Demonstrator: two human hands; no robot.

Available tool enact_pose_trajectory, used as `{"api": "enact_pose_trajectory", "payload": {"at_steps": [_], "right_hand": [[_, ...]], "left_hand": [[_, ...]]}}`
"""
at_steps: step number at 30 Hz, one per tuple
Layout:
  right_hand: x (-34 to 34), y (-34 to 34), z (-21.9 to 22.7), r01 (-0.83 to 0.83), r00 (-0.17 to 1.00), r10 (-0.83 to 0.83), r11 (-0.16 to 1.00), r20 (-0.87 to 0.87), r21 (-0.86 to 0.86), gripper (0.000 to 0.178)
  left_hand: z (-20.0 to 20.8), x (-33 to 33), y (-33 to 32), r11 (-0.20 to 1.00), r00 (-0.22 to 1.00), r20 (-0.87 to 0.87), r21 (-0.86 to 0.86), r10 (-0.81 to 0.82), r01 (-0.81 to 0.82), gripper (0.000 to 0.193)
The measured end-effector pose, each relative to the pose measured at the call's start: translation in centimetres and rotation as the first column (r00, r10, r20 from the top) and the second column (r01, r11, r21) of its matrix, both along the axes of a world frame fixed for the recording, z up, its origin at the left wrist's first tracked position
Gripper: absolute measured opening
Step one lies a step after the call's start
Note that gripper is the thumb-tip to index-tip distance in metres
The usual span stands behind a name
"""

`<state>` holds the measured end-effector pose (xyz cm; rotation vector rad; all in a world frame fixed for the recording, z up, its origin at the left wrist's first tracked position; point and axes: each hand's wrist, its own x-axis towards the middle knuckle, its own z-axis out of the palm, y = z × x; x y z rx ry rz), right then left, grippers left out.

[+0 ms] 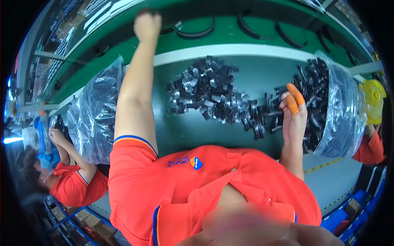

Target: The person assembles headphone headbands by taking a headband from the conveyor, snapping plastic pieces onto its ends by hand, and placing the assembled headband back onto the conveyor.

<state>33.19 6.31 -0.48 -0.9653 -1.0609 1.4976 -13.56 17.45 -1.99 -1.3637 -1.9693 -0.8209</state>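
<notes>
My left hand reaches far out over the green conveyor belt, fingers curled, next to a black curved band; whether it holds anything is hidden. My right hand is raised over the grey-green table, with orange finger cots on two fingers. It pinches a small black plastic part at the edge of a spread pile of black parts.
Clear plastic bags full of black parts lie at the left and right. More black bands ride the belt. A co-worker in an orange shirt sits left, another right, by a yellow fan.
</notes>
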Motion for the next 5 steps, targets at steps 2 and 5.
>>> {"api": "enact_pose_trajectory", "payload": {"at_steps": [2, 5], "right_hand": [[0.3, -0.5, 0.4, 0.025, 0.987, -0.025, 1.0, 0.158, 0.0, 0.031], [1.1, -0.1, 0.2, -0.093, 0.933, 0.072, 0.995, 0.353, 0.043, 0.032]], "left_hand": [[-1.1, -2.4, -0.4, 0.923, 0.933, 0.114, -0.229, 0.342, -0.311, 0.054], [-4.3, -2.8, 0.7, 0.718, 0.886, 0.158, -0.655, 0.436, -0.236, 0.082]]}}
